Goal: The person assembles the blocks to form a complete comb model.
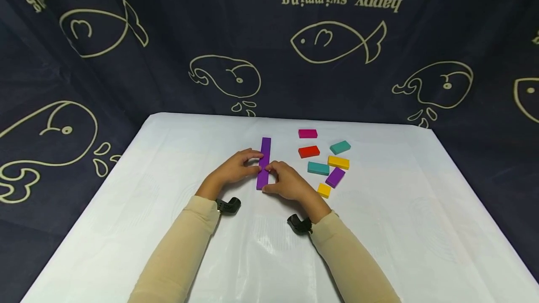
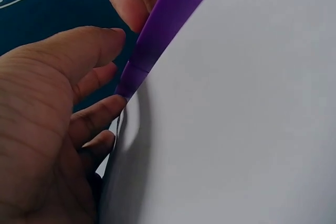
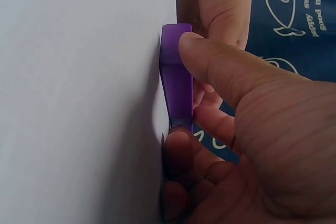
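Two purple blocks (image 1: pixel 265 149) lie end to end in a straight row on the white table, with a thin seam between them. My left hand (image 1: pixel 241 166) is at the row's left side; its fingertips touch the side of the far block, while the thumb stands slightly apart from the row in the left wrist view. My right hand (image 1: pixel 290 182) holds the near purple block (image 3: pixel 177 85), thumb at its near end and fingers along its right side. Part of the row is hidden behind fingers in both wrist views.
Right of the row lie loose blocks: a magenta block (image 1: pixel 308 133), a red block (image 1: pixel 309 152), two teal blocks (image 1: pixel 318 168), two yellow blocks (image 1: pixel 338 162) and a purple block (image 1: pixel 335 177). A dark cloth (image 1: pixel 269 83) with fish drawings hangs behind the table (image 1: pixel 168 144).
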Demonstrator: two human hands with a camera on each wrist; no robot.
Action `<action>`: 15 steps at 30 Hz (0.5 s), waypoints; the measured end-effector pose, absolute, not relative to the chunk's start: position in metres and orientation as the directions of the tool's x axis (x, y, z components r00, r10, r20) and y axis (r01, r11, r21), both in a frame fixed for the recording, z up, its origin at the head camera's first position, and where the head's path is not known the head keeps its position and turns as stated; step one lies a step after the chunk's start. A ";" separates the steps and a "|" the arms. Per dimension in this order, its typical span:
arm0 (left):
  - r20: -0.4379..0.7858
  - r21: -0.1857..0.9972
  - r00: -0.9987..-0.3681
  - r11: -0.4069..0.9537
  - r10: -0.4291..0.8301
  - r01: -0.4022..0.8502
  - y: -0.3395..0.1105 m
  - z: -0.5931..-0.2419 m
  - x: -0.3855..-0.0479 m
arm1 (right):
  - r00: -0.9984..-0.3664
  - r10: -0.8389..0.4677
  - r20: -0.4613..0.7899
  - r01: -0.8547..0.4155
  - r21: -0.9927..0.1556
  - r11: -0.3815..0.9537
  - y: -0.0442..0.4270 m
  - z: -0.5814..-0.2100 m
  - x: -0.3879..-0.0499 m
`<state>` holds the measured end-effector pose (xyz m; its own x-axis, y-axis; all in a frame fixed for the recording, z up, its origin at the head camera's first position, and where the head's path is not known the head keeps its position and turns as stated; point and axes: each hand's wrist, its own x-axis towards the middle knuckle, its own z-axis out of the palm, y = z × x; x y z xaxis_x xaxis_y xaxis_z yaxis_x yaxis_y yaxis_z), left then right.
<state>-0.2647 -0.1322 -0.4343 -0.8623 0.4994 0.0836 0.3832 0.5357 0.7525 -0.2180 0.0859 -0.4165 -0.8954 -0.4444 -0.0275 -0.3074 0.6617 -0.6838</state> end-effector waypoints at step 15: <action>0.117 0.742 -0.869 0.539 0.481 0.399 -0.131 -0.434 -0.240 | -0.896 -0.444 -0.020 -0.307 -0.695 0.651 0.085 -0.416 -0.217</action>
<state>-0.2397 -0.1314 -0.4339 -0.8689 0.4809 0.1172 0.3985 0.5393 0.7419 -0.2170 0.0850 -0.4161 -0.8959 -0.4437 -0.0202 -0.3066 0.6506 -0.6948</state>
